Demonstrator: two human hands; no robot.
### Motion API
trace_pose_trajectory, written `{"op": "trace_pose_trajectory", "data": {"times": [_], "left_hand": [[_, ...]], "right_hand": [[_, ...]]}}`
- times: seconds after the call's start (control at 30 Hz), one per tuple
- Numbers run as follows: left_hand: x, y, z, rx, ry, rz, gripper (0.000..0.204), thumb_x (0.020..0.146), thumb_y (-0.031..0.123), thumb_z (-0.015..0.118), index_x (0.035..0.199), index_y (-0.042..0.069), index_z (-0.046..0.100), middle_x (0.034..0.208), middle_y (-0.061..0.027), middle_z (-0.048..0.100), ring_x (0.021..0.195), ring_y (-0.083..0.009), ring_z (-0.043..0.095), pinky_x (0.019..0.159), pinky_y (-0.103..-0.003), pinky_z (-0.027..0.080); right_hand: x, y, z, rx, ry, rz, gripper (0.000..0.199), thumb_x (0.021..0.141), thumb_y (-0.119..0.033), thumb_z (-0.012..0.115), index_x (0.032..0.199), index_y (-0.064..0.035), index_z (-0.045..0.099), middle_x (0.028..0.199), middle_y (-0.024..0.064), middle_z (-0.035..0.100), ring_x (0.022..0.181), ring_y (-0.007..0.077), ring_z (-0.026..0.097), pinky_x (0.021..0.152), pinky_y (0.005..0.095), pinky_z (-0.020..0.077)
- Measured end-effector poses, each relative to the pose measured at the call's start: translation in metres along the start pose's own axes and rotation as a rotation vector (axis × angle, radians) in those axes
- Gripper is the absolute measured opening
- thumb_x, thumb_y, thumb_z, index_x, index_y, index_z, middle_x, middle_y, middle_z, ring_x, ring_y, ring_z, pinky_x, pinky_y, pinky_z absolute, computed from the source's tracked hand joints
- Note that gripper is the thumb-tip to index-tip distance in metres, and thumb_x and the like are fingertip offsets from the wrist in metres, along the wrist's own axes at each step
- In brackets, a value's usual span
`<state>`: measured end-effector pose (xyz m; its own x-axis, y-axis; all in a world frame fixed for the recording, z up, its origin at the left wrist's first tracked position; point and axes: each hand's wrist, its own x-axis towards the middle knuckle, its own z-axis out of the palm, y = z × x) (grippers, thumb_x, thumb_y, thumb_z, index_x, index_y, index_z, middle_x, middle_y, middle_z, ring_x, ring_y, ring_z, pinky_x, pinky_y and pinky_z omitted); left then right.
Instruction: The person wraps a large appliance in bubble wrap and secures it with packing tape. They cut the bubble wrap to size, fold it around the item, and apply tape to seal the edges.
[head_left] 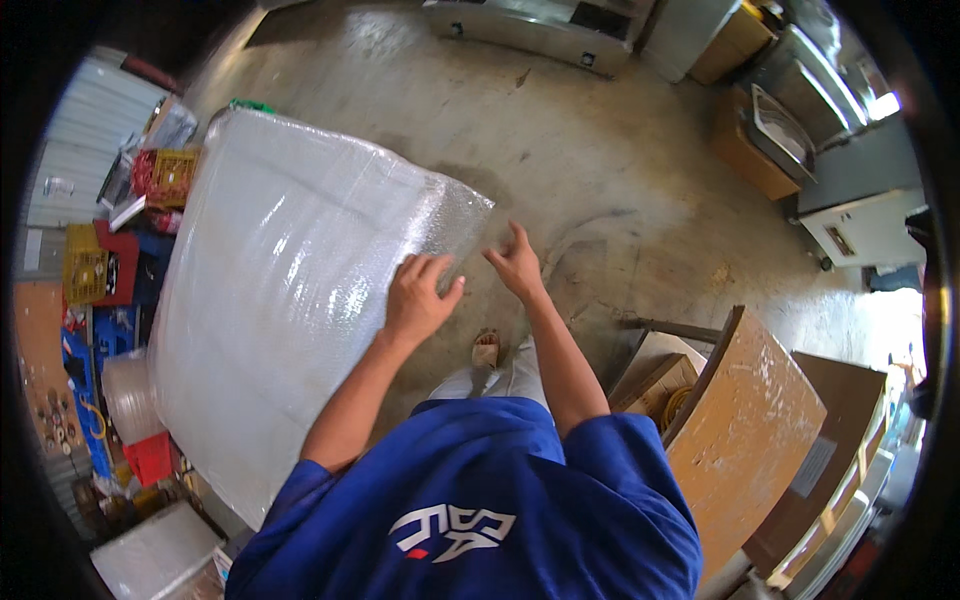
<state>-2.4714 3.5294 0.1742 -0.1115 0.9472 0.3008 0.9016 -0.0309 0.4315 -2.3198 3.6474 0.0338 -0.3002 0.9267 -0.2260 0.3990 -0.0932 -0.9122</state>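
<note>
A large, box-like object wrapped in clear bubble wrap (290, 270) stands to my left; what is inside it cannot be made out. At its right edge a loose flap of the wrap (455, 210) sticks out. My left hand (415, 303) is over that edge, below the flap, thumb and fingers apart; whether it touches the wrap I cannot tell. Just right of the flap, my right hand (516, 268) hovers over the concrete floor with its fingers spread and nothing in them.
A roll of bubble wrap (132, 398), yellow crates (86, 265) and a red bin (150, 457) crowd the left side. Close on my right stand a worn brown board (745, 420) and cardboard (815, 470). Metal cabinets (865, 225) line the far right.
</note>
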Motion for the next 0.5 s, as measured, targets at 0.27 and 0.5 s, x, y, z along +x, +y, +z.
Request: {"op": "trace_pose_trajectory", "data": {"times": [0.27, 0.5], "left_hand": [[0.006, -0.009, 0.093, -1.550, 0.291, -1.566, 0.072, 0.089, 0.043, 0.070, 0.140, 0.003, 0.037, 0.104, -0.0104, 0.057, 0.086, -0.0182, 0.061, 0.071, -0.029, 0.052], [0.039, -0.008, 0.135, -1.946, 0.946, -1.545, 0.056, 0.092, 0.040, 0.068, 0.127, 0.004, 0.045, 0.105, -0.0088, 0.057, 0.087, -0.0194, 0.060, 0.075, -0.031, 0.051]], "right_hand": [[0.080, -0.014, 0.028, 0.316, -0.243, -0.042, 0.065, 0.079, -0.014, 0.079, 0.138, -0.0077, 0.052, 0.094, 0.0131, 0.070, 0.082, 0.0163, 0.063, 0.077, 0.0327, 0.0517], [0.102, 0.011, 0.016, 0.042, -0.222, -0.372, 0.042, 0.078, 0.003, 0.063, 0.119, -0.0066, 0.067, 0.099, 0.0162, 0.069, 0.089, 0.0277, 0.068, 0.079, 0.0355, 0.0521]]}}
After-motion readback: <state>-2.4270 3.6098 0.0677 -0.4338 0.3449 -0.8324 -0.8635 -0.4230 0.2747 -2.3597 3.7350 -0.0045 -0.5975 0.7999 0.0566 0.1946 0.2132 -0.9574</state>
